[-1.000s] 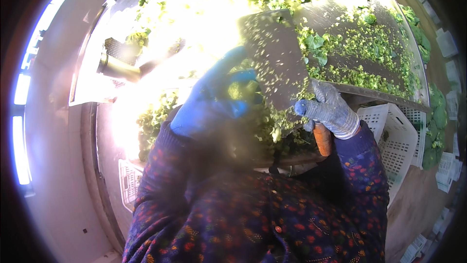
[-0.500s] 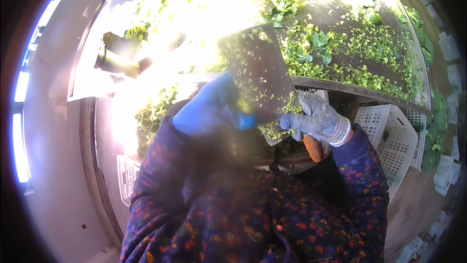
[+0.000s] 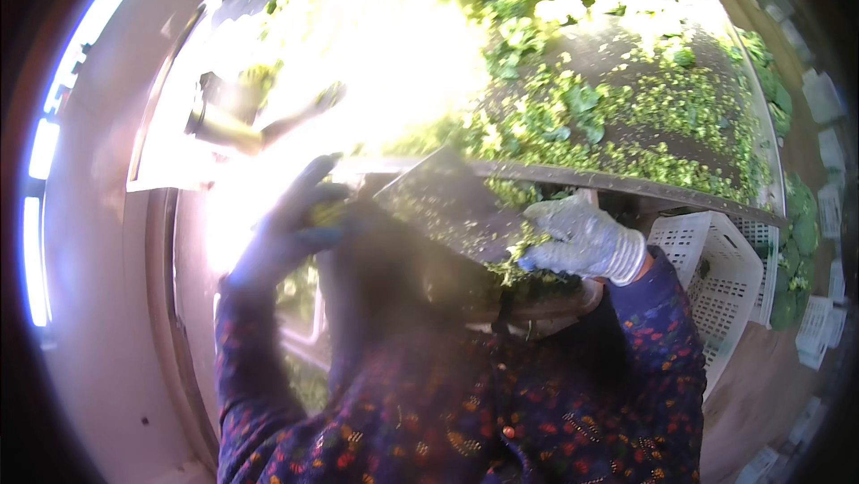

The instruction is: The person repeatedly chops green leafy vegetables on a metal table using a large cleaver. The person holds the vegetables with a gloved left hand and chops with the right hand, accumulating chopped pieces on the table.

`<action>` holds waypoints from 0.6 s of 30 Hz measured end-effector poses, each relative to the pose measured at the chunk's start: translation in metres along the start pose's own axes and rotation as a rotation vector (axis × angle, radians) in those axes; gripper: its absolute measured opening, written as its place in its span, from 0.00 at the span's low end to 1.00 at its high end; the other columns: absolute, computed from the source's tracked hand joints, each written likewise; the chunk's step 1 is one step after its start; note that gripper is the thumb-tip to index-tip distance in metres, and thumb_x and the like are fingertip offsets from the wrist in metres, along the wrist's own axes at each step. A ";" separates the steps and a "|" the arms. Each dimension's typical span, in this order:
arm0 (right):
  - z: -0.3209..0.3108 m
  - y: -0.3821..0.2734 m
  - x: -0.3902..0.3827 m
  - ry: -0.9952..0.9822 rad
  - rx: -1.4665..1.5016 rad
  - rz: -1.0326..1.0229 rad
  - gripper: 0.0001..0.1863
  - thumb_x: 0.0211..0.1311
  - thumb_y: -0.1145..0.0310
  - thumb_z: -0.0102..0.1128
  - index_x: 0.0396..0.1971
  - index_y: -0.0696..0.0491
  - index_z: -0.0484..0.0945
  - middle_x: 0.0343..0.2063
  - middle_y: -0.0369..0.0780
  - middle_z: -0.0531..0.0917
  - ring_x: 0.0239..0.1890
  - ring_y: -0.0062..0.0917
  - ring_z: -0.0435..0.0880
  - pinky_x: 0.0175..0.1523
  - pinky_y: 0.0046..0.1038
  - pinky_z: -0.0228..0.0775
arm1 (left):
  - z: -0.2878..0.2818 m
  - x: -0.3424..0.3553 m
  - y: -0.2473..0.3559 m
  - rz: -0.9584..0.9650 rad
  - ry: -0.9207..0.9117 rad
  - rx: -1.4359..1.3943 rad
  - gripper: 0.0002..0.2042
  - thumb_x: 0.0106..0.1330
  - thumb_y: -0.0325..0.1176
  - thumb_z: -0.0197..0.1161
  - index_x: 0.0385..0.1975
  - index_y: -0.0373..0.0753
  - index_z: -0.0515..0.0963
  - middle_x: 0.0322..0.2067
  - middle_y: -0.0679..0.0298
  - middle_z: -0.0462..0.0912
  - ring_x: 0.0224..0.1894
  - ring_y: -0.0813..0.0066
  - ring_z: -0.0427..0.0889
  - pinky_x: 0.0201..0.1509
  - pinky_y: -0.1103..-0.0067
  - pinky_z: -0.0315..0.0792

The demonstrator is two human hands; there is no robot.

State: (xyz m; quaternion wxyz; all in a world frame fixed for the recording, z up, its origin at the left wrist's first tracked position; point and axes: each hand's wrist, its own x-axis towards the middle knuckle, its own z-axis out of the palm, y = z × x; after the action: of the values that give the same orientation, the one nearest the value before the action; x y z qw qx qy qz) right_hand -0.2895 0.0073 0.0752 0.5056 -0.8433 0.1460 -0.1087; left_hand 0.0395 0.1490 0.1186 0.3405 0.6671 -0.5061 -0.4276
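My left hand (image 3: 295, 225), in a blue glove, is left of the blade, darkened and blurred, fingers curled round a small yellow-green piece (image 3: 327, 213), probably broccoli. My right hand (image 3: 582, 238), in a grey knit glove, is closed on a wide cleaver whose dark blade (image 3: 447, 207) is tilted toward the left and speckled with green bits; its handle is hidden. Small green crumbs (image 3: 523, 251) cling beside my right fingers. Beyond both hands, a metal worktable (image 3: 626, 182) carries broccoli pieces and leaves (image 3: 582, 108). Glare washes out its left part.
A white perforated crate (image 3: 707, 287) stands low at right, with more crates (image 3: 814, 327) and green vegetables (image 3: 787, 287) farther right. A blurred dark cylindrical object (image 3: 224, 126) lies on the table's left side. A pale wall or floor (image 3: 107, 287) runs along the left.
My left hand has moved left, away from the blade. The cleaver has dropped lower and tilted leftward, with my right hand slightly lower too.
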 end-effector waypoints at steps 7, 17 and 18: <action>0.004 0.000 0.009 0.438 -0.374 -0.345 0.08 0.49 0.68 0.63 0.28 0.56 0.77 0.26 0.42 0.79 0.28 0.35 0.79 0.34 0.31 0.71 | -0.041 0.038 -0.015 0.152 0.236 0.500 0.29 0.54 0.29 0.63 0.59 0.34 0.65 0.59 0.55 0.67 0.61 0.61 0.65 0.64 0.69 0.57; -0.007 0.007 0.010 0.610 -0.281 -0.361 0.18 0.55 0.69 0.60 0.46 0.58 0.75 0.38 0.47 0.80 0.39 0.41 0.80 0.45 0.34 0.72 | 0.116 0.332 0.049 0.788 0.108 0.624 0.37 0.52 0.31 0.68 0.63 0.41 0.57 0.61 0.52 0.62 0.63 0.57 0.61 0.65 0.72 0.57; -0.010 0.008 0.010 0.544 -0.246 -0.292 0.18 0.56 0.69 0.59 0.47 0.59 0.74 0.38 0.48 0.80 0.40 0.41 0.80 0.46 0.34 0.72 | 0.127 0.343 0.055 0.725 0.069 0.680 0.38 0.52 0.30 0.68 0.63 0.41 0.56 0.60 0.51 0.63 0.62 0.55 0.62 0.64 0.71 0.59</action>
State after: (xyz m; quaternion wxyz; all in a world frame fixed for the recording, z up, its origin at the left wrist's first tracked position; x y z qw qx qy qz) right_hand -0.2847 -0.0079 0.0729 0.3216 -0.8501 0.1655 -0.3828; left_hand -0.0558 -0.1989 0.0388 0.2473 0.5352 -0.8047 -0.0701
